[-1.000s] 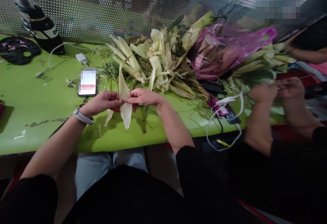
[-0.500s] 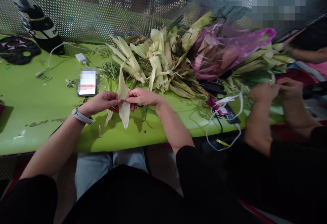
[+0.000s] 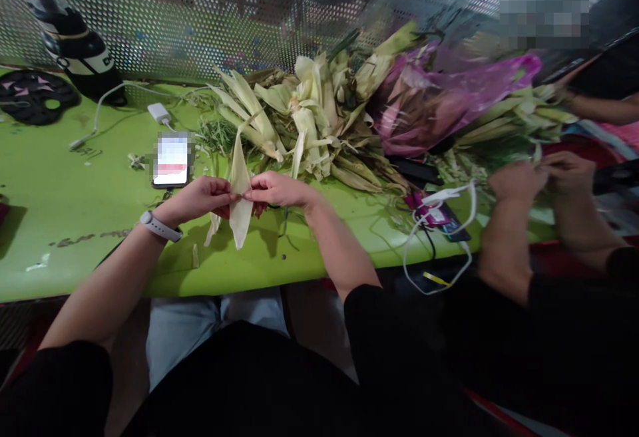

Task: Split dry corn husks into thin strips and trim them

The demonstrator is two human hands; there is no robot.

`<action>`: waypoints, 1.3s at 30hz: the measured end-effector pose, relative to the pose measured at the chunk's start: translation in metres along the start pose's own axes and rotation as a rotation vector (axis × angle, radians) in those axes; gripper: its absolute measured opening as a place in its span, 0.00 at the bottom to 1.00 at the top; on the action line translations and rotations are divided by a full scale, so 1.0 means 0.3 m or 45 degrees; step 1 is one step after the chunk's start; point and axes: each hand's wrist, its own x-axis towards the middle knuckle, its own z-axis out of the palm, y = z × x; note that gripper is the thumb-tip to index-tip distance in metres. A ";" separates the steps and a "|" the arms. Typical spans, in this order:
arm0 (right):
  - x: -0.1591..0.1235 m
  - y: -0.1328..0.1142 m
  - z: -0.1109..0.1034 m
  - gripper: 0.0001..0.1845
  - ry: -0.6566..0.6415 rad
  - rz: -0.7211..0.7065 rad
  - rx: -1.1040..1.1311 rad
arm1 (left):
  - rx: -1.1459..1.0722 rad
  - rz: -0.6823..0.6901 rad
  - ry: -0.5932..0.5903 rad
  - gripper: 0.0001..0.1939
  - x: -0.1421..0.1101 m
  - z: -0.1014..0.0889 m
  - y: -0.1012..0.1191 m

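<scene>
The person's left hand and right hand hold 1 pale corn husk up between them, over the front part of the table. Each hand pinches an edge of it, thumb on the near face; the far-side fingertips are partly hidden.

The husk should weigh next to nothing and bend softly across its width, while staying a little stiffer along its length. It probably splits easily along the grain, so a light pinch near the middle of each edge, where it is broad, seems the safer hold; the thin tip would give poor control. How slippery it is cannot be told.

Its long axis runs nearly upright in the view, almost square to the line between the 2 hands. The narrow, tapering end points up toward the husk pile; the lower end points down toward the person's lap.
</scene>
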 end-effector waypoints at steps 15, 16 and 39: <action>0.003 0.004 0.003 0.03 -0.020 -0.054 -0.058 | 0.035 0.040 -0.010 0.14 -0.001 -0.002 -0.003; 0.003 0.004 0.003 0.04 -0.021 -0.054 -0.071 | 0.039 0.036 -0.007 0.14 -0.001 -0.002 -0.002; 0.031 0.038 0.012 0.04 0.005 -0.124 -0.215 | 0.485 0.176 0.054 0.10 -0.007 -0.004 0.002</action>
